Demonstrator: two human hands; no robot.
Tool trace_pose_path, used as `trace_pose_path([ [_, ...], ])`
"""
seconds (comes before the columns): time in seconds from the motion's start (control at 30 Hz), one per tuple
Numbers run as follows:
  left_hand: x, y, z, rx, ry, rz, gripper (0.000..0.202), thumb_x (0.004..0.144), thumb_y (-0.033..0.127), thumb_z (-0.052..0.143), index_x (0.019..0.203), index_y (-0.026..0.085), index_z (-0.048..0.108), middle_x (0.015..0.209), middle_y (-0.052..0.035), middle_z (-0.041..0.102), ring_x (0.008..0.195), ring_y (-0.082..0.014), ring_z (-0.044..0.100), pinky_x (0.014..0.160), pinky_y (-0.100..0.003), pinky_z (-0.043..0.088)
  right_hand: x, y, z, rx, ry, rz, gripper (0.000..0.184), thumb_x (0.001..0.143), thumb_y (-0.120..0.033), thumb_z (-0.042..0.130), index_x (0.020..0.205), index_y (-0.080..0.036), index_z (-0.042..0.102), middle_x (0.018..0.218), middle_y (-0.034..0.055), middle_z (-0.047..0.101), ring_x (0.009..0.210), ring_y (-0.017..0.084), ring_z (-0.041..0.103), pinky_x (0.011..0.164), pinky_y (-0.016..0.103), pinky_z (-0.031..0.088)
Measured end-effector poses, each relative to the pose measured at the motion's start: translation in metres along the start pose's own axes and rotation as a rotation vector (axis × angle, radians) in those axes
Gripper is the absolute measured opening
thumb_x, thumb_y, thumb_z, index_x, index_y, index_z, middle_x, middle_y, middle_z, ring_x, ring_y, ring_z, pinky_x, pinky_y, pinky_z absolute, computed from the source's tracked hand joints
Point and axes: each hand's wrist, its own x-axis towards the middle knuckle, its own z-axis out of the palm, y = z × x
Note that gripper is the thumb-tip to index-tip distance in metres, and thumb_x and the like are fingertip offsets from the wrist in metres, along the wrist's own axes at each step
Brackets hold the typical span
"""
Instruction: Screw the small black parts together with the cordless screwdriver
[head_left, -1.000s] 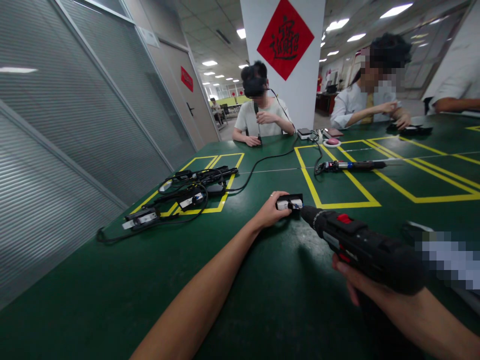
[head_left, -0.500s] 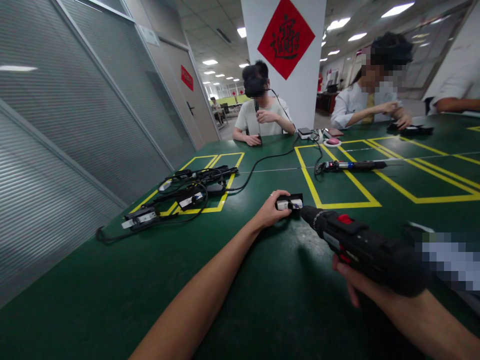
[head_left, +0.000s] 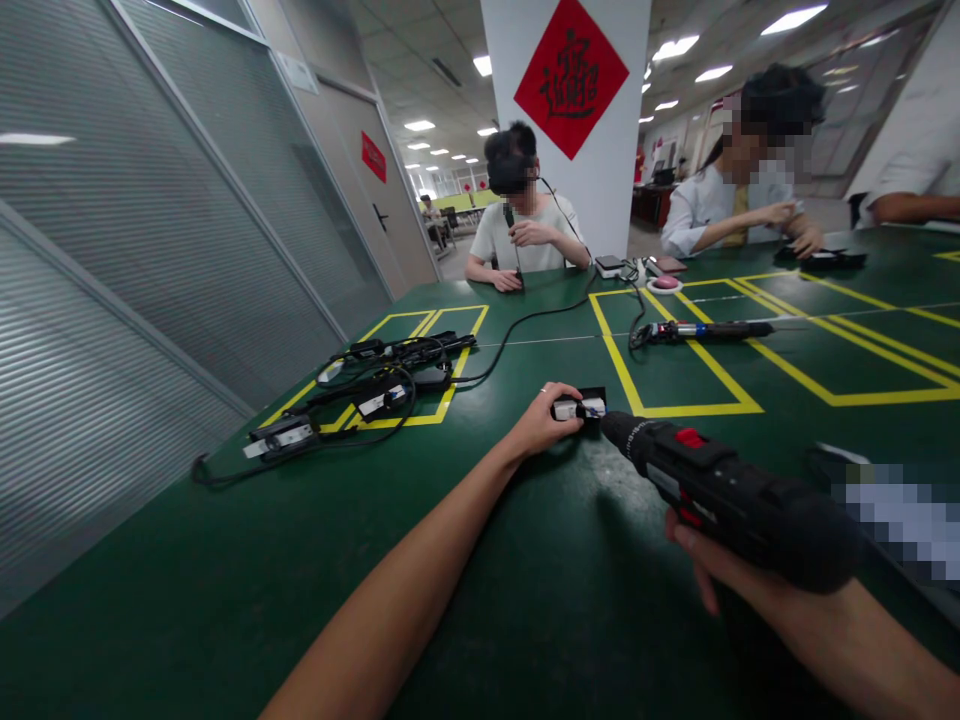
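My left hand (head_left: pixel 541 424) reaches out over the green table (head_left: pixel 300 560) and grips a small black and white device (head_left: pixel 579 407) that lies flat on it. My right hand (head_left: pixel 739 580) is wrapped around the handle of a black power screwdriver with a red switch (head_left: pixel 720 490). The tool's nose points at the device and its tip is right at the device's near edge; whether it touches I cannot tell.
Several similar black devices with cables (head_left: pixel 375 385) lie in a yellow-marked box at the left. Another screwdriver (head_left: pixel 705 330) rests at the far middle, its cable running back to a small box (head_left: pixel 609 266). Two people (head_left: pixel 525 235) sit across the table.
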Motion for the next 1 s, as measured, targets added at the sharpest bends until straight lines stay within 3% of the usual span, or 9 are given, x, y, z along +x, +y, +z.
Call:
trace_pose_path([
  [0.1, 0.0003, -0.0015, 0.0006, -0.003, -0.001, 0.017, 0.037, 0.071, 0.022, 0.065, 0.108, 0.019, 0.06, 0.108, -0.005, 0.055, 0.099, -0.0193, 0.053, 0.091, -0.033, 0.044, 0.0002, -0.0012, 0.0002, -0.129, -0.044, 0.057, 0.036, 0.089, -0.048, 0.047, 0.073, -0.023, 0.067, 0.054, -0.0007, 0.063, 0.053, 0.017, 0.062, 0.056, 0.03, 0.049],
  [0.23, 0.0004, -0.0019, 0.0011, -0.02, -0.013, -0.002, 0.038, 0.072, 0.023, 0.064, 0.109, 0.019, 0.059, 0.107, -0.0047, 0.053, 0.096, -0.018, 0.054, 0.087, -0.031, 0.045, 0.002, -0.0015, 0.0024, -0.173, -0.01, 0.09, 0.045, 0.087, -0.051, 0.048, 0.053, -0.023, 0.058, 0.051, 0.0002, 0.062, 0.05, 0.015, 0.059, 0.053, 0.028, 0.049],
  [0.4, 0.0003, 0.0001, -0.0001, -0.01, -0.019, -0.011, 0.036, 0.072, 0.022, 0.064, 0.107, 0.019, 0.06, 0.108, -0.005, 0.053, 0.097, -0.0182, 0.053, 0.088, -0.031, 0.045, 0.0028, 0.0005, 0.003, -0.149, -0.034, 0.097, 0.041, 0.088, -0.051, 0.046, 0.064, -0.023, 0.063, 0.052, -0.0001, 0.063, 0.05, 0.017, 0.06, 0.051, 0.029, 0.048],
  [0.67, 0.0009, 0.0011, -0.0015, -0.005, -0.025, -0.014, 0.034, 0.073, 0.023, 0.065, 0.106, 0.019, 0.061, 0.108, -0.0052, 0.054, 0.098, -0.0183, 0.053, 0.088, -0.031, 0.045, 0.0011, -0.0014, 0.0006, -0.106, -0.031, 0.042, 0.033, 0.09, -0.049, 0.047, 0.078, -0.024, 0.066, 0.056, -0.0015, 0.064, 0.057, 0.018, 0.065, 0.065, 0.033, 0.052],
  [0.83, 0.0007, 0.0012, -0.0011, -0.002, -0.021, -0.009, 0.034, 0.072, 0.022, 0.065, 0.106, 0.02, 0.062, 0.109, -0.0053, 0.055, 0.102, -0.0194, 0.053, 0.092, -0.033, 0.044, 0.0003, 0.0021, -0.0009, -0.054, -0.054, 0.095, 0.03, 0.088, -0.051, 0.049, 0.093, -0.025, 0.064, 0.057, -0.0022, 0.065, 0.058, 0.02, 0.066, 0.06, 0.032, 0.052],
  [1.0, 0.0003, 0.001, -0.0009, -0.018, -0.012, 0.015, 0.034, 0.073, 0.026, 0.067, 0.106, 0.019, 0.062, 0.108, -0.0058, 0.055, 0.102, -0.0198, 0.053, 0.093, -0.033, 0.044, 0.001, -0.0003, -0.0011, -0.174, -0.037, 0.149, 0.041, 0.087, -0.053, 0.046, 0.062, -0.024, 0.061, 0.056, 0.0004, 0.065, 0.057, 0.018, 0.063, 0.056, 0.029, 0.051],
])
